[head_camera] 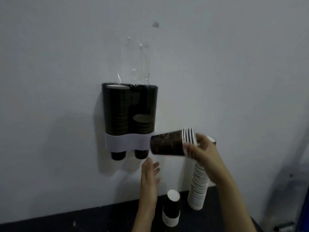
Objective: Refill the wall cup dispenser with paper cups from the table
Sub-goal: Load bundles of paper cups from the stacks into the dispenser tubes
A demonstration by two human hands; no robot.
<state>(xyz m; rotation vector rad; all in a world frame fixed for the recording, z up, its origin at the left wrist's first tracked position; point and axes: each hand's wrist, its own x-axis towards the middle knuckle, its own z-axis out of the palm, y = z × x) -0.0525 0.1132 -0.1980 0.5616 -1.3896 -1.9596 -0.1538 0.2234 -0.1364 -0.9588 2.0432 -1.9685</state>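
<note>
A two-tube cup dispenser [128,143] with a white band hangs on the grey wall. Its left tube is filled to the top with dark paper cups [117,111]; the right tube holds a short stack [143,125]. My right hand [200,151] grips a small nested stack of dark cups [170,142] by the rims, lying sideways with the base pointing left, just right of the dispenser's band. My left hand [149,174] is open, fingers spread, below the dispenser's outlets and holding nothing.
On the dark table [83,220] stand a tall leaning stack of upside-down cups [198,186] against the wall and a short stack [172,210] nearer me. Clear plastic wrap [137,64] sticks up from the dispenser's top. A blue object [303,206] is at the right edge.
</note>
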